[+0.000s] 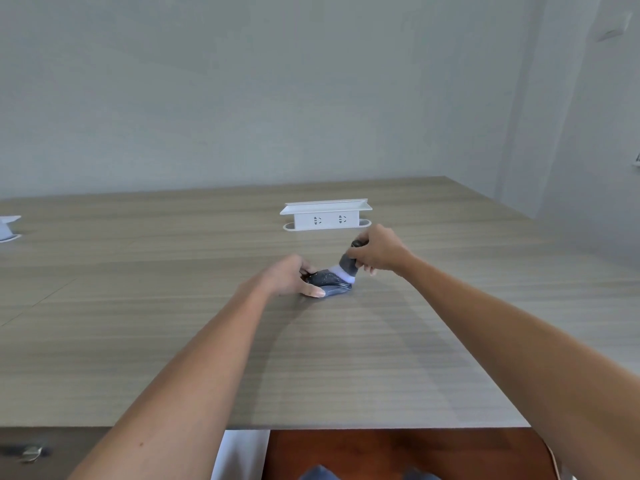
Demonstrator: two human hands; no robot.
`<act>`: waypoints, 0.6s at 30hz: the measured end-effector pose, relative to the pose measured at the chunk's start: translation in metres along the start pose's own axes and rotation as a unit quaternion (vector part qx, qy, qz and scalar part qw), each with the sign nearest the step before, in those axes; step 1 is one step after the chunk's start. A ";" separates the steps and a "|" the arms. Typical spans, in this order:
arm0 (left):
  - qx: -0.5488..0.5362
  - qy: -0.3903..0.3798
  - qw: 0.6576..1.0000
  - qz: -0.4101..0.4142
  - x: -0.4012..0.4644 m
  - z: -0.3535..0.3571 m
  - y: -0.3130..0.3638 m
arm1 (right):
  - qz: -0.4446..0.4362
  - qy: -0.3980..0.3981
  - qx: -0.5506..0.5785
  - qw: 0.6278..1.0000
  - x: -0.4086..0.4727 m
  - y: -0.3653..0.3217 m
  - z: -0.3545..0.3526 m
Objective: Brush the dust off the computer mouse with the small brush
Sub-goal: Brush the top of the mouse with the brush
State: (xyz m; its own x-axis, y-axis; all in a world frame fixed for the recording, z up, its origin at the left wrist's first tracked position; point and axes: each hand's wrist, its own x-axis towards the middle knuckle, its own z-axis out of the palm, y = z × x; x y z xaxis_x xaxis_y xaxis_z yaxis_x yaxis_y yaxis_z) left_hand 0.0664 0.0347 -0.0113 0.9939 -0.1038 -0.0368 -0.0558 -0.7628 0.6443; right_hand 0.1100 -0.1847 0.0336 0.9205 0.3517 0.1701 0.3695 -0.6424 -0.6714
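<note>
mouse (pixel 329 284): dusty, on table (pixel 173 341)
left hand (pixel 292 277): grasping mouse
right hand (pixel 377 252): gripping brush (pixel 346 266), bristles on mouse

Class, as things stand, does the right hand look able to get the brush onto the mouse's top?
Probably yes: the right hand already has the brush bristles on the mouse, and the left hand grips only its near and left side.

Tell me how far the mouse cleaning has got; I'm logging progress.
Done: the left hand steadies the mouse on the table, and the right hand has the small brush in its grip. In hand: white bristles touch the mouse's far end. Left: pale specks still dot its top.
</note>
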 end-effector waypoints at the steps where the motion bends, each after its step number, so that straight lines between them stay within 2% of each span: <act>1: -0.003 -0.004 1.000 0.001 -0.001 0.000 0.002 | 0.002 0.004 -0.030 1.000 -0.001 0.001 -0.001; 4: -0.004 -0.007 1.000 -0.004 -0.002 0.000 0.003 | -0.001 0.034 -0.016 0.999 0.000 0.002 -0.004; 7: -0.003 0.015 1.000 -0.022 0.000 0.001 0.002 | 0.000 0.018 0.052 0.998 -0.003 0.006 -0.002; 11: -0.009 0.014 1.000 -0.010 0.001 0.002 0.002 | 0.008 0.017 -0.002 1.000 -0.004 0.013 -0.003; 13: -0.012 0.013 1.000 -0.014 0.002 0.001 0.001 | 0.010 0.031 0.013 0.999 -0.003 0.012 -0.004; 16: -0.006 0.019 0.999 -0.028 0.003 0.002 0.002 | 0.000 0.013 0.071 0.997 -0.005 0.006 -0.002; 18: -0.008 0.016 1.000 -0.023 0.003 0.002 0.004 | 0.000 -0.002 0.044 0.999 -0.005 0.005 0.000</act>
State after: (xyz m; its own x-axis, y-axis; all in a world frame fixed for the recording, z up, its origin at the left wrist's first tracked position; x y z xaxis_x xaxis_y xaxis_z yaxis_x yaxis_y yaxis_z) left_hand 0.0690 0.0294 -0.0104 0.9979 -0.0485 -0.0426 -0.0089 -0.7562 0.6543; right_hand 0.1078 -0.1898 0.0295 0.9199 0.3547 0.1674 0.3570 -0.5803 -0.7320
